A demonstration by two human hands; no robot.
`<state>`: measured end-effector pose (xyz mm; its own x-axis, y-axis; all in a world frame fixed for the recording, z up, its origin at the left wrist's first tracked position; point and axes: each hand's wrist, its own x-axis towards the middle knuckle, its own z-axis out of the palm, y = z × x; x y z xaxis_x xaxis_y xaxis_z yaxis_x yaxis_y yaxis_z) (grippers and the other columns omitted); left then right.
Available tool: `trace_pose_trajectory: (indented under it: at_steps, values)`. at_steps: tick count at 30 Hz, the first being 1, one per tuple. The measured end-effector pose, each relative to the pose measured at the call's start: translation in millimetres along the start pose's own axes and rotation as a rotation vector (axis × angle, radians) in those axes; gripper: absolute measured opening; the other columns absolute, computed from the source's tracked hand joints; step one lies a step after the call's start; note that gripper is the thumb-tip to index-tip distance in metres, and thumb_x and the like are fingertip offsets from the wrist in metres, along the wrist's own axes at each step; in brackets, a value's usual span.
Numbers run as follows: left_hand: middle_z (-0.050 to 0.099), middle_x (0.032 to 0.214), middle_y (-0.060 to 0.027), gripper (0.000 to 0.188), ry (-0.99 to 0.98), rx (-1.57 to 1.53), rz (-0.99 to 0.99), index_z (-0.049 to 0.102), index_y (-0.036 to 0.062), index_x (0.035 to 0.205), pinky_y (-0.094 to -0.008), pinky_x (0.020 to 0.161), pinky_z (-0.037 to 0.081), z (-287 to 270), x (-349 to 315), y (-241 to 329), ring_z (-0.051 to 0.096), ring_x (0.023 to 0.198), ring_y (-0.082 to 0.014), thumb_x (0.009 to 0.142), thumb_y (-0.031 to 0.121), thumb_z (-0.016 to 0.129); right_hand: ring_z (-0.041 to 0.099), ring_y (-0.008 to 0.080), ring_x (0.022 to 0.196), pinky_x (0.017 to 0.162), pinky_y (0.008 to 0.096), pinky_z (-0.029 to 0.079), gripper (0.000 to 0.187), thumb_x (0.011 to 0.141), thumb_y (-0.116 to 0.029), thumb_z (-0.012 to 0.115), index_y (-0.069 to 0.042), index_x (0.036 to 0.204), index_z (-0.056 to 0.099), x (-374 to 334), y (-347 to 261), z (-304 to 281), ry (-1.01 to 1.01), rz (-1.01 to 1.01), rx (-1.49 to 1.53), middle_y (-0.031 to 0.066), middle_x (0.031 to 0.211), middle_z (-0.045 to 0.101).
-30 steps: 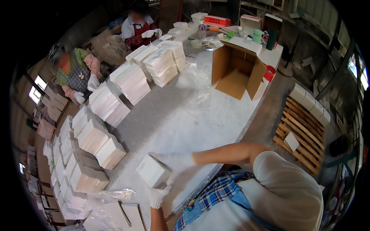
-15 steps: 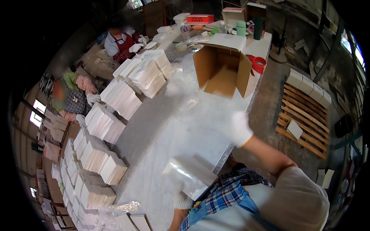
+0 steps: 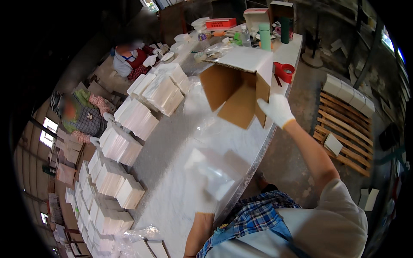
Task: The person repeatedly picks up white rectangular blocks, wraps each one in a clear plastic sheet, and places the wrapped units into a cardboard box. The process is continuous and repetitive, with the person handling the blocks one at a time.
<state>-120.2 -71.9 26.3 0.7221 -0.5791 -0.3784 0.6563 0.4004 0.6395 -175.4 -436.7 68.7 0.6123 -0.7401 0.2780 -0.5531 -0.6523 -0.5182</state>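
Cardboard carton point(image 3: 221, 84): open, apparently unfilled. Right hand point(image 3: 276, 109): fingers holding flap point(image 3: 263, 92). Left hand point(image 3: 205, 196): fingers holding film-wrapped block point(image 3: 217, 174). Left of carton: slab stacks point(image 3: 137, 119), unboxed.

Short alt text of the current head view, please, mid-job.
The wearer's gloved right hand touches an open cardboard carton at a pale table; the gloved left hand, blurred, is at a plastic-wrapped white bundle. Stacks of white slabs line the left side, with two people beyond them.
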Motion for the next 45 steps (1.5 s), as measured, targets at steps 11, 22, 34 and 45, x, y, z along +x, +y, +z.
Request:
trace_pose_trajectory:
  at_steps: [11,22,34,45]
  values:
    - [0.065,0.125,-0.0125,0.038,-0.038,0.173,0.273,0.063,0.0060,0.129,-0.0457,0.103,0.051,-4,111,-40,0.063,0.119,-0.0296,0.094,0.022,0.067,0.069,0.0410,0.065,0.059,0.0492,0.057,0.062,0.089,-0.035,0.070,0.000,0.139,0.055,-177,-63,-6,-0.083,-0.297,0.195,0.0241,0.079,0.068]
    - [0.055,0.146,-0.0069,0.046,0.031,0.014,-0.079,0.044,0.0110,0.152,-0.0335,0.111,0.045,96,68,-15,0.052,0.134,-0.0235,0.113,0.035,0.035,0.065,0.0357,0.110,0.095,0.0439,0.052,0.054,0.100,-0.045,0.057,-0.010,0.139,0.062,47,-73,-54,-0.084,-0.502,0.048,0.0202,0.125,0.067]
    - [0.070,0.128,-0.0090,0.037,0.010,-0.393,-0.070,0.063,0.0123,0.136,-0.0410,0.083,0.057,72,219,-84,0.069,0.112,-0.0266,0.107,0.032,0.049,0.046,0.0383,0.146,0.122,0.0391,0.034,0.077,0.104,-0.065,0.040,-0.007,0.152,0.052,95,-52,6,-0.550,-0.319,0.118,0.0198,0.156,0.051]
    - [0.073,0.121,-0.0094,0.034,-0.048,0.010,-0.076,0.068,0.0130,0.127,-0.0415,0.079,0.057,74,240,-80,0.072,0.106,-0.0271,0.106,0.032,0.050,0.050,0.0418,0.140,0.119,0.0424,0.036,0.077,0.103,-0.064,0.041,-0.002,0.146,0.056,84,-66,3,-0.476,-0.272,0.051,0.0261,0.150,0.055]
